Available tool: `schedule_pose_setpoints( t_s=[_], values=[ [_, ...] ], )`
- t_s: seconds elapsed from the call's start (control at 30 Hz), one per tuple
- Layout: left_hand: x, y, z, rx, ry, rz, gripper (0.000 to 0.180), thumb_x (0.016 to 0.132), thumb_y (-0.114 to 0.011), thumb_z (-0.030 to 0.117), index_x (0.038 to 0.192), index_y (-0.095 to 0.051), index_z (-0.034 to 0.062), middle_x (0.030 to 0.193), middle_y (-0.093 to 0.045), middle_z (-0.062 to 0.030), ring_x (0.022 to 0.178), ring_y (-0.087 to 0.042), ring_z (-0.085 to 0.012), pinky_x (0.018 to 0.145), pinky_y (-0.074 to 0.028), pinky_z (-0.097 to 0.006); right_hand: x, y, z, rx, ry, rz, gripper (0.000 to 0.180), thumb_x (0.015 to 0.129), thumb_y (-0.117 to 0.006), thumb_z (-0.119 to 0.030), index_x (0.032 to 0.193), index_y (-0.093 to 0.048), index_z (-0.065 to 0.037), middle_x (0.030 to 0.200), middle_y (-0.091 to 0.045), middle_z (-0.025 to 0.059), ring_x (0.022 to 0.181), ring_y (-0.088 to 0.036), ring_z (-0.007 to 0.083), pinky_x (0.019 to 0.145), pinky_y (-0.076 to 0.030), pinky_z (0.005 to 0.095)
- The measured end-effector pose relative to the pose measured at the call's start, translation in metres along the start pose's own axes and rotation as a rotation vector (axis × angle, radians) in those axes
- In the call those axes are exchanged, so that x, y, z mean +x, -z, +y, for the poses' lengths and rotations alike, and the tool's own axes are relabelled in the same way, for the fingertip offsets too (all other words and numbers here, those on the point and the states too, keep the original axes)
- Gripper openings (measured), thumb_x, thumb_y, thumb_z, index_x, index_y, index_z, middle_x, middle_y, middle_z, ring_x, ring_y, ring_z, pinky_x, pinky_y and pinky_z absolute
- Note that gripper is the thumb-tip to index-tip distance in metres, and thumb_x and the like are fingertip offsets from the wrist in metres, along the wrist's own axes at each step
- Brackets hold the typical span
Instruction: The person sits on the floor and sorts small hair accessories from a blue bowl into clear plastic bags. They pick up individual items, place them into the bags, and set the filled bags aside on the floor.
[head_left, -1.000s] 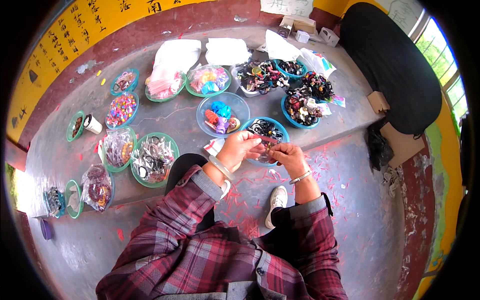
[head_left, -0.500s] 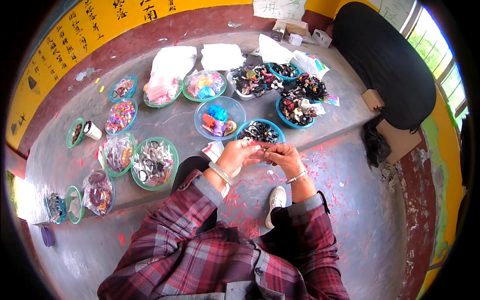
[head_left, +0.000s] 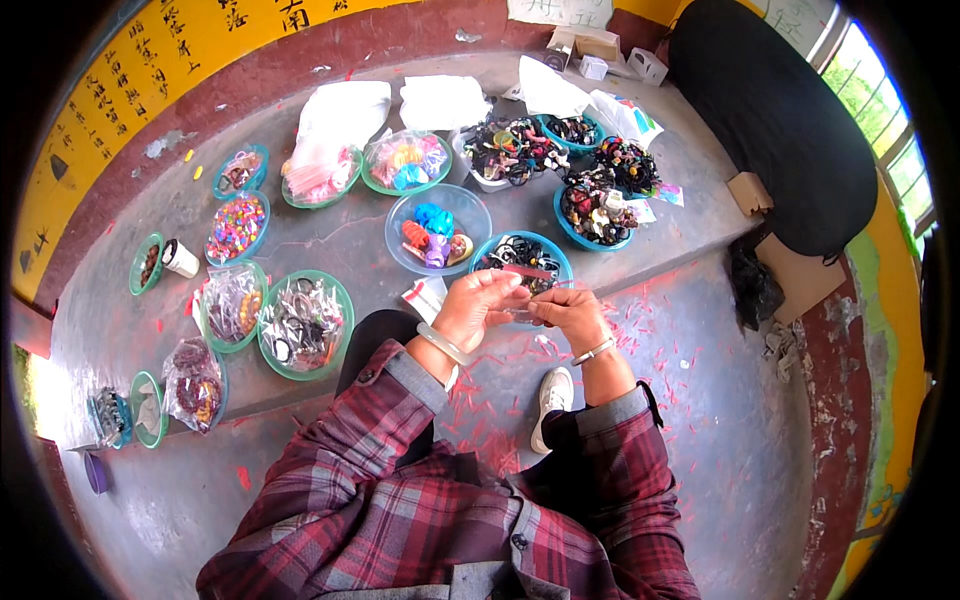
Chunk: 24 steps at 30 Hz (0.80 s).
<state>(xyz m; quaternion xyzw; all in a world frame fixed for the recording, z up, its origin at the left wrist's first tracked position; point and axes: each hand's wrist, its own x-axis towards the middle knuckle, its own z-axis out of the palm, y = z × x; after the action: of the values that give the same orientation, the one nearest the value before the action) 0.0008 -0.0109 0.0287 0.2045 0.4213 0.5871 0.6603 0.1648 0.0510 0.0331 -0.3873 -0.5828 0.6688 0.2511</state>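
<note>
My left hand (head_left: 473,312) pinches a reddish strip (head_left: 528,271) that sticks out past its fingertips and looks like part of a small clear plastic bag. With thumb and fingers together, my right hand (head_left: 572,316) meets it at the lower edge of the same piece. Just behind my fingers stands a blue bowl of black hair ties (head_left: 512,246), partly hidden by the hands. A clear bowl (head_left: 398,215) with blue, red and purple soft pieces sits beyond it. What lies inside the bag is too small to make out.
Bowls of hair accessories cover the grey ledge, among them a green bowl of packed items (head_left: 347,325), a bowl of colourful beads (head_left: 238,228) and a blue bowl of hair ties (head_left: 597,216). A white cup (head_left: 181,259) stands left. Red strips litter the floor (head_left: 690,400).
The reddish strip now shows above my left fingertips, where before it lay lower between both hands. My right fingers have shifted slightly. The view has tilted a little.
</note>
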Motion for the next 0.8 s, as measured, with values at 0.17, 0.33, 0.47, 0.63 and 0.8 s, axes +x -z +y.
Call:
schedule_pose_setpoints(
  t_s=[0.17, 0.33, 0.47, 0.63, 0.8],
  values=[
    [0.007, 0.009, -0.007, 0.055, 0.014, -0.076, 0.015, 0.08, -0.061, 0.014, 0.091, -0.057, 0.0049, 0.082, -0.062, -0.003, 0.066, -0.057, -0.0053, 0.044, -0.038, -0.013, 0.003, 0.002, 0.004, 0.096, 0.003, 0.052, 0.008, 0.075, -0.064, -0.004, 0.079, -0.064, 0.003, 0.071, -0.062, 0.0056, 0.063, -0.056, 0.0115, 0.06, -0.045, 0.0228],
    [0.007, 0.011, -0.008, 0.059, 0.02, -0.106, 0.013, 0.078, -0.063, 0.011, 0.088, -0.058, 0.0048, 0.078, -0.062, -0.002, 0.06, -0.054, -0.0032, 0.04, -0.034, -0.012, 0.002, 0.002, 0.006, 0.061, 0.038, 0.059, 0.006, 0.073, -0.065, -0.006, 0.074, -0.064, 0.0, 0.065, -0.059, 0.0024, 0.06, -0.053, 0.0102, 0.056, -0.041, 0.0222],
    [0.005, 0.012, -0.007, 0.114, 0.026, -0.117, 0.014, 0.076, -0.065, 0.016, 0.086, -0.059, 0.0071, 0.078, -0.06, 0.0016, 0.065, -0.051, -0.0028, 0.045, -0.032, -0.015, 0.002, 0.001, 0.005, 0.057, 0.032, 0.067, 0.005, 0.072, -0.066, -0.004, 0.071, -0.063, -0.001, 0.064, -0.058, 0.0016, 0.058, -0.051, 0.0097, 0.055, -0.04, 0.0218],
    [0.006, 0.014, -0.01, 0.141, 0.02, -0.121, 0.017, 0.075, -0.066, 0.018, 0.086, -0.06, 0.0078, 0.077, -0.059, 0.0025, 0.068, -0.051, -0.0037, 0.047, -0.032, -0.017, 0.002, 0.001, 0.005, 0.081, 0.048, 0.035, 0.006, 0.069, -0.067, 0.0, 0.071, -0.061, -0.001, 0.064, -0.057, 0.0008, 0.058, -0.051, 0.009, 0.055, -0.039, 0.0212],
    [0.004, 0.012, -0.009, 0.167, 0.009, -0.142, 0.019, 0.074, -0.067, 0.019, 0.087, -0.06, 0.0066, 0.078, -0.059, 0.0014, 0.067, -0.051, -0.0046, 0.047, -0.034, -0.017, 0.003, 0.005, 0.008, 0.038, 0.045, 0.005, 0.007, 0.07, -0.067, 0.0, 0.073, -0.061, 0.0, 0.07, -0.061, 0.0034, 0.064, -0.055, 0.0095, 0.06, -0.043, 0.0209]
  ],
)
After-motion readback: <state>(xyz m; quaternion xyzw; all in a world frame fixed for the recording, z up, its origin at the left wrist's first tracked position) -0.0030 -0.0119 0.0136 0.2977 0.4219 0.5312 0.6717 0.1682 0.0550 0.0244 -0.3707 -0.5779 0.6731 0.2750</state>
